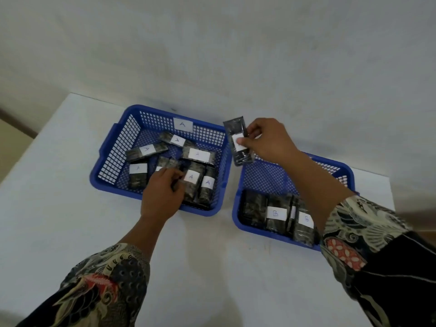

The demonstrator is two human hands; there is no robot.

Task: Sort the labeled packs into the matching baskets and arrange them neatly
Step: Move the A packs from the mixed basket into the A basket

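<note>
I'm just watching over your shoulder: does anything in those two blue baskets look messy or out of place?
Yes. In the left basket, tagged A, the packs lie jumbled at different angles, some overlapping. In the right basket the B packs stand in a tidy row. Nothing looks spilled or torn.

Basket A (122,138) left of basket B (339,168)

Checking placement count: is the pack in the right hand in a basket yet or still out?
Out. The right hand pinches the pack in the air between the A basket and the other basket.
</note>
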